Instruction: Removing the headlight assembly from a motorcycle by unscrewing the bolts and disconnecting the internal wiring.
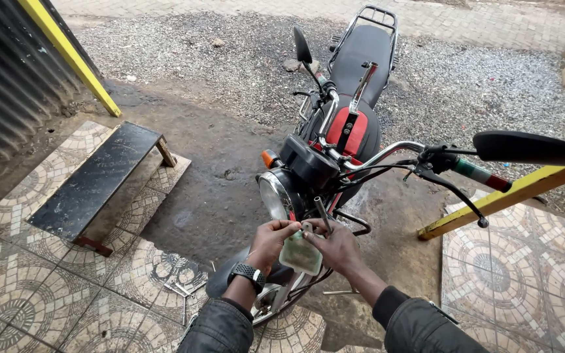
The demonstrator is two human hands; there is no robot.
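Both hands meet just below the motorcycle's round chrome headlight point(277, 193): the left hand point(271, 240), a black watch on its wrist, pinches the top corner of a small, pale green translucent plastic pouch point(301, 253), while the right hand point(339, 247) curls closed along its other edge. Judging by that grip, steadying the pouch from both sides suits it. The red-and-black motorcycle point(344, 124) stands on bare dirt beside a black bench point(93, 183) on the patterned tile floor point(518, 274).
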